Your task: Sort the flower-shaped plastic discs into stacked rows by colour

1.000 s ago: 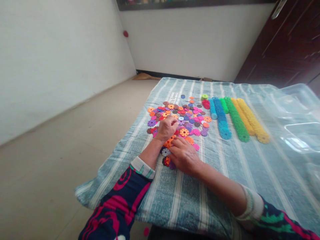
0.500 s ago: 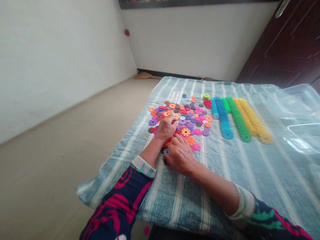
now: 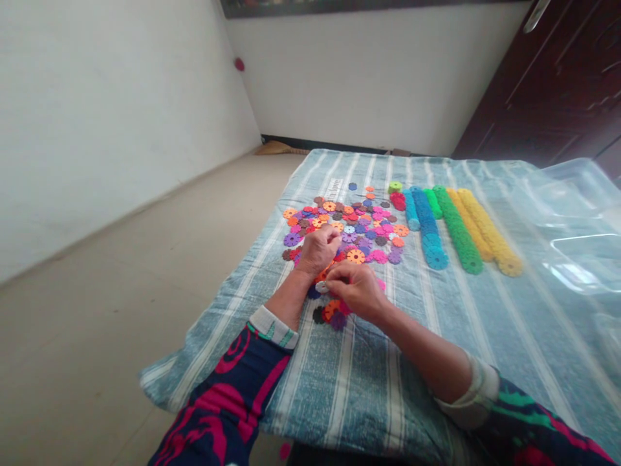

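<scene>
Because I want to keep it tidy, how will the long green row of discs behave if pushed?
The long green row shows many thin discs overlapping, with no visible link, so a push would probably spread or bend it. Being thin, the discs look light and might slide on the cloth.

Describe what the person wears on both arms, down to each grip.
The left sleeve is navy with magenta swirls, its pale left cuff marked in green. The right sleeve is dark with green and magenta patterning, its right cuff pale. The left grip and right grip are gloveless.
</scene>
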{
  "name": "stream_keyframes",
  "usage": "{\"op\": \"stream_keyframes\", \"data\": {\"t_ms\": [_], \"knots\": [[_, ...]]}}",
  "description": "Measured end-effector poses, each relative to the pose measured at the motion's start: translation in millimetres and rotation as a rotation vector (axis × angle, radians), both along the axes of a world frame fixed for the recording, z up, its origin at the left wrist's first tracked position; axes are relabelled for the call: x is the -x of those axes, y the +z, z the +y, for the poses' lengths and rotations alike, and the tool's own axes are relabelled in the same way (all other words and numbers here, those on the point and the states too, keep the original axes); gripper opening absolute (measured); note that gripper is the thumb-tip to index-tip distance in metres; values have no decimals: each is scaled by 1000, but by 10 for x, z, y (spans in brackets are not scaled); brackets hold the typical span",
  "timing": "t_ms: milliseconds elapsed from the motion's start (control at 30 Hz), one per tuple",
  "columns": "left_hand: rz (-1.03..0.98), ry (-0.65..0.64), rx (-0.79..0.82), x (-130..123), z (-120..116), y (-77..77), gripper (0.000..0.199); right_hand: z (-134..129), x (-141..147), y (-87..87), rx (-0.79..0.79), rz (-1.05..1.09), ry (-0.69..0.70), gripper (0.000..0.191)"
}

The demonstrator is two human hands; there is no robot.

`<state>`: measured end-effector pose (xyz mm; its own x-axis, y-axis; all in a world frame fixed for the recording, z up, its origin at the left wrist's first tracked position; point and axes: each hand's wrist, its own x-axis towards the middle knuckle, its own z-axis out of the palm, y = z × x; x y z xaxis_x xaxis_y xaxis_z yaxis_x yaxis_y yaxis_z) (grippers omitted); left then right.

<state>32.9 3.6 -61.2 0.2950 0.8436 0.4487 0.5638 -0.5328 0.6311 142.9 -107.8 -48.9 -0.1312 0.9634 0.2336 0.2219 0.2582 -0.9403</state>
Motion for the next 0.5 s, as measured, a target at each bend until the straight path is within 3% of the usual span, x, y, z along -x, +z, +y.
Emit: {"op": "stream_keyframes", "data": {"t_ms": [100,167,300,500], "knots": [[2,-9,5,6,16,-12,14,31,-93,88,260,284,9,12],[7,-5,3,8,22,-14,14,52,-145,135,351,446,3,19],[0,1,15,11,17,1,14,91,-215,180,426,643,-18,31],[-7,-31,31,15,0,23,15,125,-270,165,451,665,-75,34]]}}
